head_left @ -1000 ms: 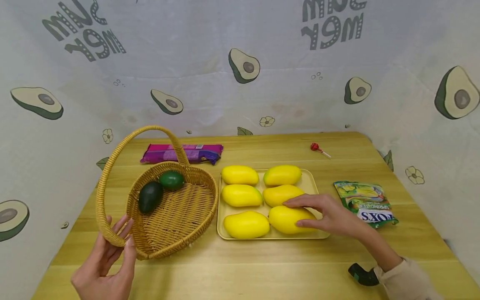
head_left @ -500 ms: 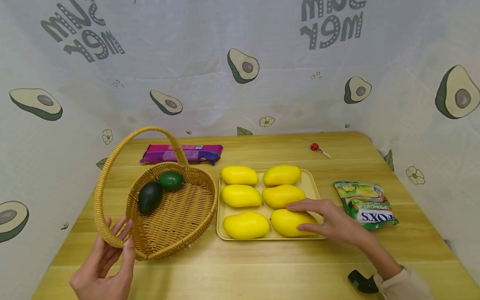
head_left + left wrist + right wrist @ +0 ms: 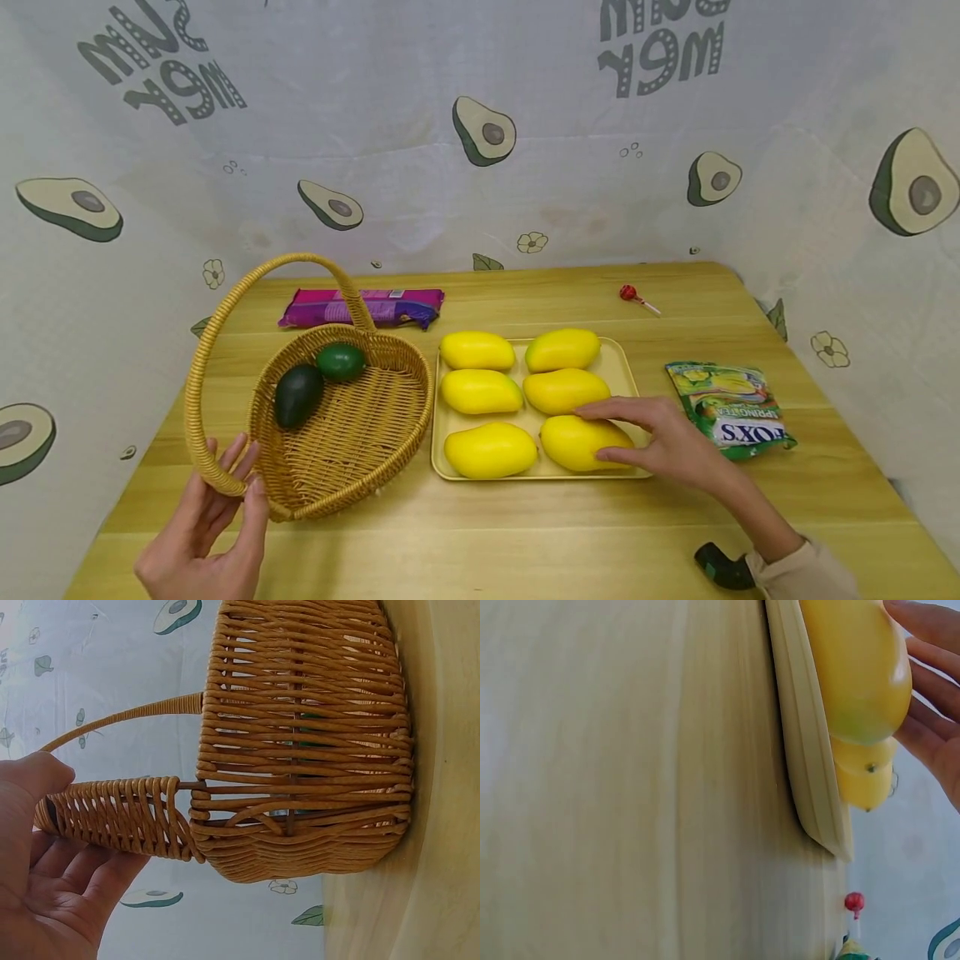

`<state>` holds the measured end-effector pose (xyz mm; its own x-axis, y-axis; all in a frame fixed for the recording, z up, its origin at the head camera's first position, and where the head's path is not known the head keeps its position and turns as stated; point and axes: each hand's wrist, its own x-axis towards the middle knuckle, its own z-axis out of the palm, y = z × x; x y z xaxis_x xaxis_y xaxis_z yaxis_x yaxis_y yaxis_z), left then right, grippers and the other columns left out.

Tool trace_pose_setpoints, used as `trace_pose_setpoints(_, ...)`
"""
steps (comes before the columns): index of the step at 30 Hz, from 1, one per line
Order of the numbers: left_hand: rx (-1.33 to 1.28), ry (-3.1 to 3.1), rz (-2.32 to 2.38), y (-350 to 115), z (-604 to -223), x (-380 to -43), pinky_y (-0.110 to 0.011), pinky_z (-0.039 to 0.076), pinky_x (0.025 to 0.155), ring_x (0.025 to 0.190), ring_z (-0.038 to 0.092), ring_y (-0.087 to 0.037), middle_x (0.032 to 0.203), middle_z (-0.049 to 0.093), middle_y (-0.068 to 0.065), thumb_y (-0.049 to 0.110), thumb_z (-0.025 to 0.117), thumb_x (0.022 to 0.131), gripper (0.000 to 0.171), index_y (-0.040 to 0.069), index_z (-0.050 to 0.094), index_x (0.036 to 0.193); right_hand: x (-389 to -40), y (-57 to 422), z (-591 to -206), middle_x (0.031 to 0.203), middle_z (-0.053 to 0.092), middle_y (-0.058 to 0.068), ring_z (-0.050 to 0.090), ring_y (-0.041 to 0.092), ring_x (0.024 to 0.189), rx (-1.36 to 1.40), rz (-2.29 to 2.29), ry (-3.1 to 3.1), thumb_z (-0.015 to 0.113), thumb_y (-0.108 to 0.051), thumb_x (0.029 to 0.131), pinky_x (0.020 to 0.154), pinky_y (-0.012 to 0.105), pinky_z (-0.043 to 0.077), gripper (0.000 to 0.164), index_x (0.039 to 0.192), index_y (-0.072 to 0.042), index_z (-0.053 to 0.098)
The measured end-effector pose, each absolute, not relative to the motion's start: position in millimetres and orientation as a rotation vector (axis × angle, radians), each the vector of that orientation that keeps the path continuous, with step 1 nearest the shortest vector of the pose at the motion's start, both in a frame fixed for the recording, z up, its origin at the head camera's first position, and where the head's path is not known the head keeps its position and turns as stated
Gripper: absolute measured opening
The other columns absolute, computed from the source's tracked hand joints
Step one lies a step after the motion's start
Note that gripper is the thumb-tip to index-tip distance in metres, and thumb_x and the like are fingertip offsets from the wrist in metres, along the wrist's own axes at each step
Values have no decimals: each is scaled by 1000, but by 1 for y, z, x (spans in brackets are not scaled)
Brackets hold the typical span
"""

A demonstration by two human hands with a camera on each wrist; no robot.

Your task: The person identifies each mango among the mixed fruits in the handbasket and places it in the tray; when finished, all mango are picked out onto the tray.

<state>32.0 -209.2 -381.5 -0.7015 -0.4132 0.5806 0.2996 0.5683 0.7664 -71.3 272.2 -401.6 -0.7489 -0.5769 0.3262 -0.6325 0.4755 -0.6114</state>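
Observation:
A wicker basket point(image 3: 352, 433) stands at the left of the table, with a dark avocado point(image 3: 298, 397) and a greener one point(image 3: 341, 362) inside. My left hand point(image 3: 206, 533) holds the lower end of its arched handle point(image 3: 116, 817), thumb on one side and fingers on the other. Several yellow mangoes lie in two columns on a shallow yellow tray point(image 3: 442, 467). At the tray's near right, my right hand point(image 3: 667, 437) grips the front mango point(image 3: 577, 442) between thumb and fingers. In the right wrist view that mango point(image 3: 859, 671) sits low over the tray rim.
Behind the basket lies a purple packet point(image 3: 390, 308). A red lollipop point(image 3: 630, 293) is at the back right, and a green candy bag point(image 3: 731, 408) lies right of the tray. Near my right sleeve is a black curved object point(image 3: 723, 567). Avocado-print cloth point(image 3: 420, 225) walls the table.
The front right mango has shifted slightly right and away from its neighbour, with my right hand on it. My left hand stays at the handle, which has barely moved.

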Motion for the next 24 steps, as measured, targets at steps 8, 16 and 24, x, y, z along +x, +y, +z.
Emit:
trace_pose_setpoints(8, 51, -2041, -1081, -208, -376, 32, -12, 58, 88, 113, 74, -1, 133, 72, -17, -20, 76, 83, 79, 12, 60, 154, -71, 276, -402, 132, 77, 5, 67, 3, 127, 1056, 1254, -2633, 90, -4, 87, 106, 11, 51, 50, 135, -8, 75)
trace_pose_setpoints(16, 56, -1954, -979, -197, -360, 33, -11, 53, 97, 129, 66, -5, 139, 65, -27, -13, 80, 83, 80, 10, 57, 155, -72, 278, -395, 133, 76, 10, 65, 1, 128, 1033, 1322, -2588, 86, 5, 88, 105, 17, 56, 51, 137, -4, 73)
trace_pose_setpoints(24, -210, -1720, -793, -180, -348, 19, -47, 35, 129, 153, 39, -53, 158, 50, -33, 23, 74, 98, 58, -14, 59, 141, -67, 265, -366, 145, 70, 7, 59, 0, 137, 882, 1236, -2507, 81, 11, 90, 112, 13, 47, 61, 146, -10, 68)
